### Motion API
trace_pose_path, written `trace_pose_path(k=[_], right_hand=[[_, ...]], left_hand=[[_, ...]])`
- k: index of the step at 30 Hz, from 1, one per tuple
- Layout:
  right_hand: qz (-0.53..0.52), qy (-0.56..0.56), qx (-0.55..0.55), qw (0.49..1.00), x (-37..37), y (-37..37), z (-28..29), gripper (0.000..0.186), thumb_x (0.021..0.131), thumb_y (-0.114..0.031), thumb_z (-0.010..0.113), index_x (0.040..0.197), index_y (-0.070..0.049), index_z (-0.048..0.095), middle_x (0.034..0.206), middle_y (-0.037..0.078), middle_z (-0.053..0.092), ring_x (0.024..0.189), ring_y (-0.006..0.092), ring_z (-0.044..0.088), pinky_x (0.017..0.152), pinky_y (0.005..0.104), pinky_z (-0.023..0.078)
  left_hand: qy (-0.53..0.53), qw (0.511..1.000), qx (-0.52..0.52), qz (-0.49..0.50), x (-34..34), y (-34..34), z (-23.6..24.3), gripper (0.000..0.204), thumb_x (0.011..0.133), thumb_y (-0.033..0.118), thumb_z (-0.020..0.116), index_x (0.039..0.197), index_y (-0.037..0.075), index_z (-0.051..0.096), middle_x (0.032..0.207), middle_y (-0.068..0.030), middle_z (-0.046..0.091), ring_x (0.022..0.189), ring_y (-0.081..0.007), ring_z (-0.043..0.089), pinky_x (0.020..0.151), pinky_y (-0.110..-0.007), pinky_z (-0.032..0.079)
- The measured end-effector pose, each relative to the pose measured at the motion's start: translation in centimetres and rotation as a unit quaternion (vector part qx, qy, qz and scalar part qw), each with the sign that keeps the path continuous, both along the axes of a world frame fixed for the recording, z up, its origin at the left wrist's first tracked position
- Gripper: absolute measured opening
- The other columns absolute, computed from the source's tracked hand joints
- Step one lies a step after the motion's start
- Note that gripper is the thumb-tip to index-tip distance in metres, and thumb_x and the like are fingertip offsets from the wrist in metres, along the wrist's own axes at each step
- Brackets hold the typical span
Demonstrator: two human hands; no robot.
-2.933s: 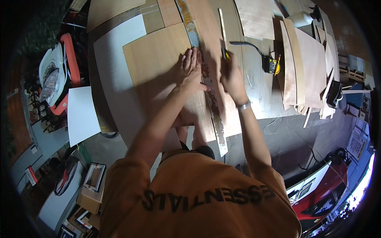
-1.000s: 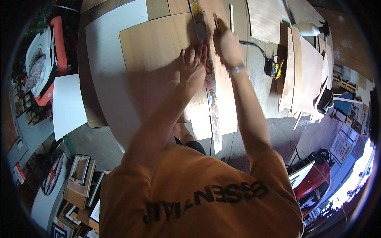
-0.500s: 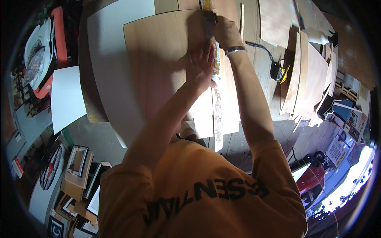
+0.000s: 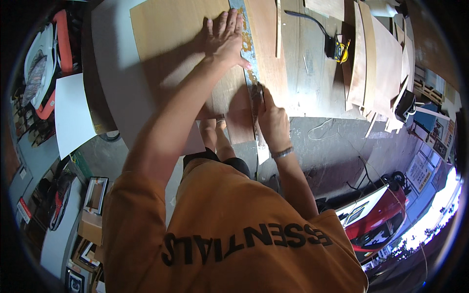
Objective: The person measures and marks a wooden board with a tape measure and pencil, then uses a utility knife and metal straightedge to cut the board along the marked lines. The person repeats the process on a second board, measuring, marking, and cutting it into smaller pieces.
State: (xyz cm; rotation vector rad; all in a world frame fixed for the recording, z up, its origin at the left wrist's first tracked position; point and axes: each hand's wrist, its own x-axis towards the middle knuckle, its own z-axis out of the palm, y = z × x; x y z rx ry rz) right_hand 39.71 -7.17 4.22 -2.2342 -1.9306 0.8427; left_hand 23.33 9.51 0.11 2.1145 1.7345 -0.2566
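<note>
A thin plywood sheet (image 4: pixel 171 34) lies on the worktable, with a long, paint-stained metal straightedge (image 4: pixel 247 41) running over it toward me. My left hand (image 4: pixel 225 46) presses flat, fingers spread, on the plywood and against the straightedge's left side, the thumb reaching onto it. Closer to my body, my right hand (image 4: pixel 274 122) is closed around what looks like a utility knife (image 4: pixel 258 93), mostly hidden by the fingers. Its tip meets the straightedge's edge. The near end of the straightedge (image 4: pixel 263 155) sticks out past the plywood.
A white sheet (image 4: pixel 110 63) lies under the plywood at left. Rightward on the table (image 4: pixel 312 90) are a black and yellow tape measure (image 4: pixel 338 49), a thin wood strip (image 4: pixel 278 29) and stacked wooden boards (image 4: pixel 383 63). Frames and boxes (image 4: pixel 93 219) stand at lower left.
My right hand has drawn the knife along the straightedge from the far end toward my body. The left hand now lies farther up, with its fingers spread wider. The view has shifted slightly.
</note>
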Motion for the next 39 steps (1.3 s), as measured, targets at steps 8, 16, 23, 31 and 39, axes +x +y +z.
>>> trace_pose_path(k=[8,16,23,31,39], right_hand=[[0.037,0.059,0.004,0.998,4.0,-6.4,0.3,0.046,0.096,-0.013,0.058,0.142,-0.011,0.055,0.068,0.027,0.065,0.061,0.0439,0.067,0.055,0.0533,0.055],[0.229,0.047,-0.101,0.967,6.4,9.9,6.3,0.023,0.106,-0.018,0.049,0.124,-0.006,0.055,0.062,0.018,0.066,0.044,0.0266,0.064,0.041,0.0397,0.05],[0.072,0.028,0.177,0.981,-5.1,30.2,-1.4,0.027,0.103,-0.022,0.05,0.119,-0.004,0.063,0.073,0.023,0.069,0.056,0.0339,0.07,0.054,0.0442,0.058],[0.082,0.05,0.124,0.988,-7.1,32.3,-5.1,0.026,0.097,-0.021,0.054,0.111,-0.004,0.066,0.078,0.026,0.071,0.055,0.0336,0.07,0.055,0.0423,0.059],[0.062,0.026,0.118,0.991,-5.9,25.0,-4.4,0.024,0.093,-0.02,0.057,0.113,-0.01,0.065,0.085,0.031,0.069,0.085,0.0517,0.068,0.076,0.0596,0.057]], left_hand=[[0.007,1.0,-0.021,-0.012,0.0,0.3,0.1,0.162,0.045,0.066,0.094,0.163,0.003,0.002,0.172,-0.0128,-0.001,0.158,-0.0301,-0.003,0.124,-0.063,-0.002],[-0.098,0.995,0.02,-0.007,-1.0,-0.3,0.0,0.152,0.049,0.062,0.092,0.161,0.0,0.011,0.171,-0.016,0.007,0.158,-0.0343,0.005,0.124,-0.063,0.009],[-0.094,0.995,0.034,-0.004,-0.9,-0.4,0.5,0.152,0.047,0.062,0.092,0.16,-0.002,0.015,0.169,-0.018,0.014,0.153,-0.0369,0.02,0.122,-0.065,0.013],[-0.136,0.989,0.064,0.008,-1.2,-0.5,0.2,0.151,0.044,0.057,0.095,0.16,-0.001,0.017,0.168,-0.0174,0.017,0.149,-0.0356,0.03,0.12,-0.065,0.021],[-0.113,0.991,0.066,-0.002,-1.2,-0.9,-1.2,0.151,0.044,0.063,0.092,0.161,0.001,0.017,0.167,-0.017,0.018,0.151,-0.0358,0.027,0.121,-0.066,0.014]])
